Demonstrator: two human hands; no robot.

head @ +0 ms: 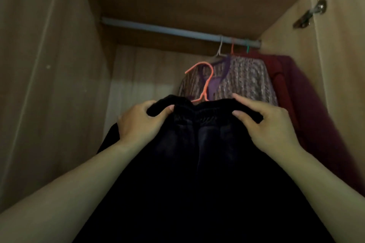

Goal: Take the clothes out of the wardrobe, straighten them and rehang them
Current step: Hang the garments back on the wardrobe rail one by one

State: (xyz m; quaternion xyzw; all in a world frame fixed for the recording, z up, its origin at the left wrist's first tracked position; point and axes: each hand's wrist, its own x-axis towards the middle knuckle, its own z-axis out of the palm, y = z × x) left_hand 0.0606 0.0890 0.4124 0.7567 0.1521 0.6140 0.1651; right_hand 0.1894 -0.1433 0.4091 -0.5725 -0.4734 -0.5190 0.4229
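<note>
A black garment (pixel 201 154) with a gathered waistband hangs on an orange hanger (pixel 206 83), whose hook rises free above the band, below the rail. My left hand (pixel 140 122) pinches the left end of the waistband. My right hand (pixel 268 124) grips the right end, forefinger stretched along the top edge. The cloth drops down between my forearms and fills the bottom of the view. A grey metal rail (pixel 169 30) crosses the wardrobe above.
At the rail's right end hang a purple patterned top (pixel 248 83) and a dark red garment (pixel 296 92) on their own hangers. Wooden side walls stand left (pixel 49 85) and right. A metal door hinge (pixel 311 14) sits upper right.
</note>
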